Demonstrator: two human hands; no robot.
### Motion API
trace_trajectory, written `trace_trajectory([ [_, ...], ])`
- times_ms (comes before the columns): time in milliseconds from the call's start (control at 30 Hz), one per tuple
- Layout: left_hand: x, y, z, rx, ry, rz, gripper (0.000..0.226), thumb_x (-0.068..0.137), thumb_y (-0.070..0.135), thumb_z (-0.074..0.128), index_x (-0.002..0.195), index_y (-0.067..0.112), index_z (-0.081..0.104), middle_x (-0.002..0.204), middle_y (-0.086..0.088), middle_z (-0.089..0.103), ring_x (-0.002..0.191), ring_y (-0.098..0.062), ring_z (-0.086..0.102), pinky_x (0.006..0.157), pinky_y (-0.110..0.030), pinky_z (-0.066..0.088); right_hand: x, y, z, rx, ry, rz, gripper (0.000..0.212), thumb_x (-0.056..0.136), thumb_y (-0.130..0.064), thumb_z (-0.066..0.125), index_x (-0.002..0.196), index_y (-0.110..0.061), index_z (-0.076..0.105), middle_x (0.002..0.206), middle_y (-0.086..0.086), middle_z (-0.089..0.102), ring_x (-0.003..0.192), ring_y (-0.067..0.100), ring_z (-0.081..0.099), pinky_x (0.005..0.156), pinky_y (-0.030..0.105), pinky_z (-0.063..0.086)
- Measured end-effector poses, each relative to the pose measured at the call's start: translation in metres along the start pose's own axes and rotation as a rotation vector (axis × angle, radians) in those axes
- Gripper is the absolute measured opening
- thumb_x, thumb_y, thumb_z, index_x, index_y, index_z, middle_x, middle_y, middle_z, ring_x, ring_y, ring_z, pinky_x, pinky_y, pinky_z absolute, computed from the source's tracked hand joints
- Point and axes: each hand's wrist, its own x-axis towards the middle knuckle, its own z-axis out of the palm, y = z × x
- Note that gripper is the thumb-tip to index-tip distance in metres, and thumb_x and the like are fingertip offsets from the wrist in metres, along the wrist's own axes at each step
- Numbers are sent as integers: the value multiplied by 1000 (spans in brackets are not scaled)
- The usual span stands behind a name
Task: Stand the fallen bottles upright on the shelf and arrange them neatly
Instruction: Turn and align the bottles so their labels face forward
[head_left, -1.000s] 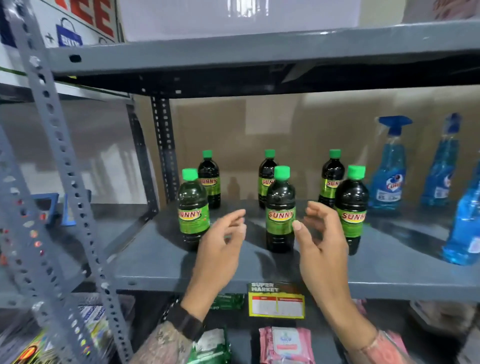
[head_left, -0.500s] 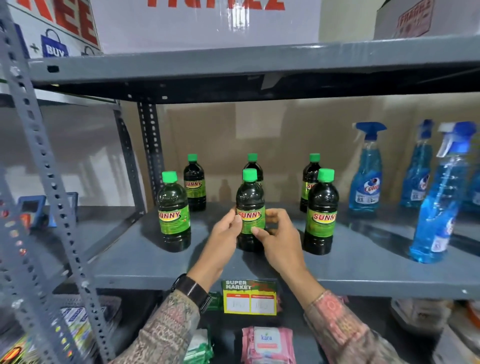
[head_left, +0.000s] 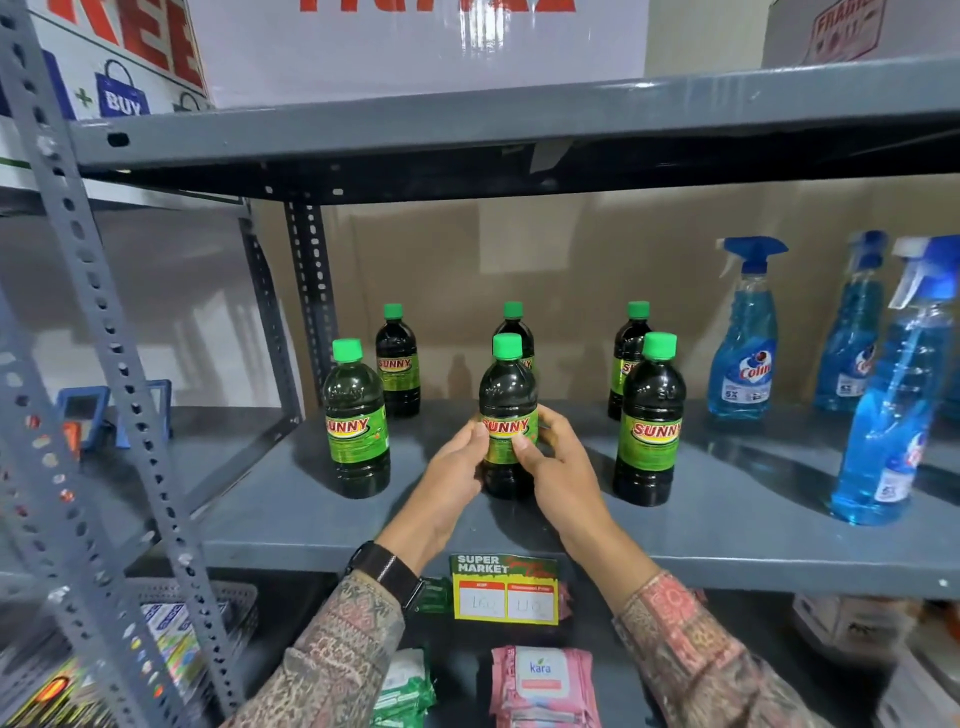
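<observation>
Several dark "SUNNY" bottles with green caps stand upright on the grey shelf (head_left: 727, 540) in two rows. In the front row are a left bottle (head_left: 356, 421), a middle bottle (head_left: 507, 395) and a right bottle (head_left: 650, 421). Behind them stand a back left bottle (head_left: 397, 361), a back middle bottle (head_left: 514, 322) mostly hidden, and a back right bottle (head_left: 626, 348). My left hand (head_left: 452, 478) and my right hand (head_left: 558, 467) both grip the front middle bottle at its label, one on each side.
Blue spray bottles (head_left: 743, 332) (head_left: 893, 395) stand on the right part of the shelf. A price tag (head_left: 505, 590) hangs on the front edge. Wipe packs (head_left: 540, 680) lie below. A slotted upright post (head_left: 104, 364) crosses the left foreground. Boxes sit on the shelf above (head_left: 519, 114).
One second ago both hands were open in front of the middle front bottle. They closed on it from either side and still hold it there; the view has shifted.
</observation>
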Motion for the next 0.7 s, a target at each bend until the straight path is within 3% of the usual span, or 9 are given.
trace_trajectory([
  [67, -4, 2, 1, -7, 56, 30, 30, 108, 33, 40, 132, 37, 58, 129, 17, 64, 114, 3, 63, 96, -20, 48, -3, -2, -3, -32, -13, -7, 47, 103, -20, 63, 147, -29, 51, 138, -10, 64, 128, 9, 59, 114, 43, 46],
  [133, -10, -4, 4, 18, 240, 131, 40, 107, 35, 45, 146, 33, 50, 142, 15, 54, 127, -1, 54, 108, -27, 43, -13, -2, -13, -83, -15, -50, 51, 103, -21, 63, 149, -32, 47, 140, -15, 57, 133, 5, 53, 116, 38, 42],
  [233, -30, -17, 18, 125, 542, 468, 28, 101, 37, 54, 126, 45, 63, 126, 23, 67, 113, 7, 61, 89, -12, 49, -38, 1, -44, -135, 72, -206, 47, 100, -22, 66, 144, -36, 53, 139, -18, 61, 129, 0, 57, 107, 26, 46],
  [300, -36, -22, 37, 218, 462, 547, 23, 98, 38, 56, 117, 46, 67, 116, 20, 70, 108, 0, 66, 84, -16, 53, -54, -3, -69, -123, 214, -326, 35, 98, -26, 65, 131, -37, 62, 126, -21, 68, 119, 1, 64, 97, 21, 52],
  [400, -29, -17, 76, 207, 167, 428, 24, 96, 42, 56, 117, 46, 67, 120, 16, 72, 115, -6, 66, 100, -37, 53, -54, -11, -102, -159, 418, -413, 25, 99, -25, 63, 122, -35, 62, 118, -13, 68, 113, 7, 65, 89, 25, 52],
  [467, -21, -8, 100, 128, 22, 292, 33, 103, 42, 51, 135, 44, 57, 142, 12, 60, 132, -6, 55, 115, -41, 42, -42, -14, -118, -215, 401, -341, 31, 102, -25, 62, 130, -35, 56, 127, -8, 62, 119, 7, 59, 92, 20, 47],
  [533, -10, -2, 120, 49, -62, 156, 45, 106, 44, 40, 151, 38, 41, 154, 13, 44, 143, -8, 40, 120, -37, 32, -27, -14, -127, -253, 289, -191, 38, 103, -29, 60, 139, -35, 50, 134, -7, 57, 125, 8, 55, 101, 26, 46],
  [600, -1, -4, 134, -41, -84, 60, 40, 106, 48, 33, 142, 39, 49, 135, 24, 57, 131, 1, 50, 106, -24, 40, -15, -10, -132, -221, 210, -112, 37, 103, -28, 60, 138, -35, 50, 133, -6, 61, 123, 9, 59, 102, 33, 48],
  [700, 10, -9, 152, -75, -77, 20, 32, 107, 47, 30, 106, 39, 61, 85, 36, 72, 85, 18, 65, 74, -10, 49, -6, -5, -141, -185, 168, -93, 35, 102, -25, 62, 135, -34, 52, 131, -6, 65, 117, 6, 63, 99, 34, 51],
])
